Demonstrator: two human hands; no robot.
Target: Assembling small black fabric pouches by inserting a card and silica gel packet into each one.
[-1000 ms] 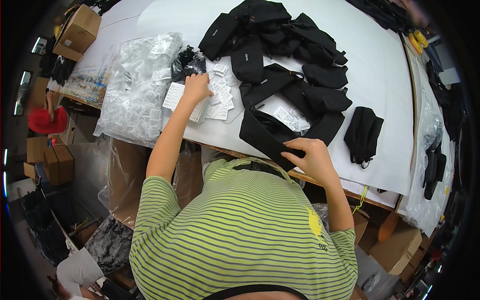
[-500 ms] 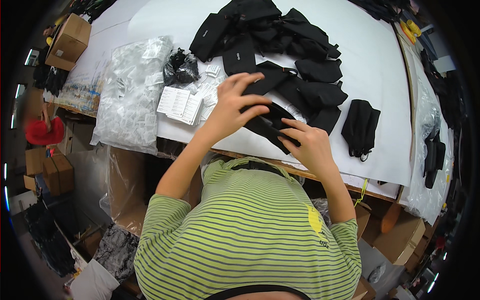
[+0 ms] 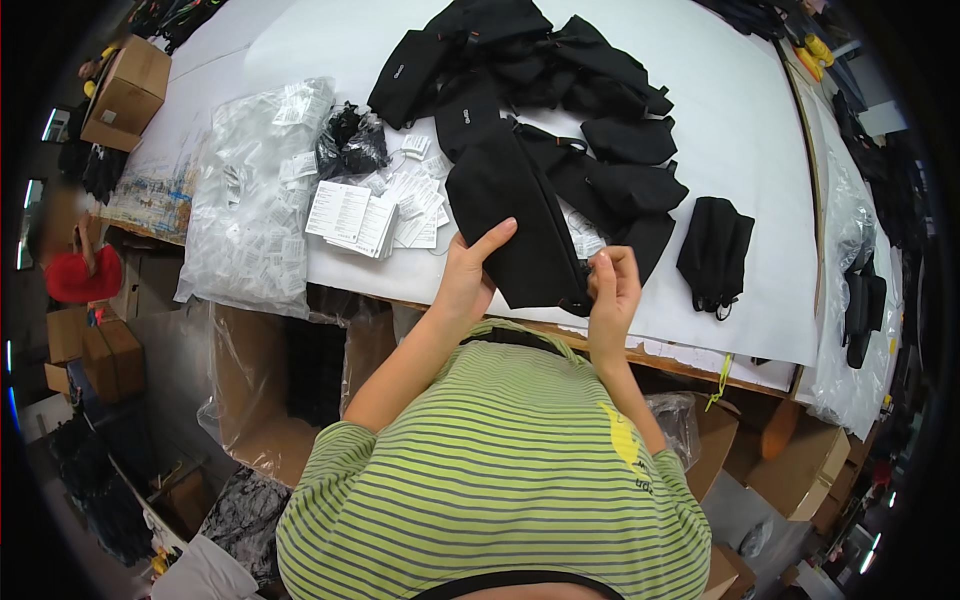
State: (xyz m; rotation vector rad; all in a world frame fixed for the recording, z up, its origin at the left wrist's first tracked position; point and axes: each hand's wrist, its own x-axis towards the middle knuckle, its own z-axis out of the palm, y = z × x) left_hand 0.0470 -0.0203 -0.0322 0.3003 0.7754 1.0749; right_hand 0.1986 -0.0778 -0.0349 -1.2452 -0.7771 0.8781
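A flat black fabric pouch (image 3: 515, 220) is held at a tilt over the table's front edge. Along its left side my left hand (image 3: 470, 275) is closed, thumb on the upper face and the other fingers underneath. My right hand (image 3: 612, 285) pinches the pouch's right edge near the lower corner, where what looks like a zipper runs; the exact part between the fingertips is hidden. Behind it lies a heap of similar black pouches (image 3: 625, 90). One more black pouch (image 3: 715, 255) lies apart on the right.
Stacks of printed white cards (image 3: 350, 220) and loose tags (image 3: 415, 205) lie to the left, by a small bag of black cords (image 3: 355, 140). A large clear bag of tags (image 3: 250, 190) overhangs the table edge. Cardboard boxes (image 3: 785, 460) stand below; a person in red (image 3: 85, 270) is far left.
The pouch has been turned to lie broad face up, its lower end toward me. My left hand came down to its left side; my right hand moved slightly to its lower right edge.
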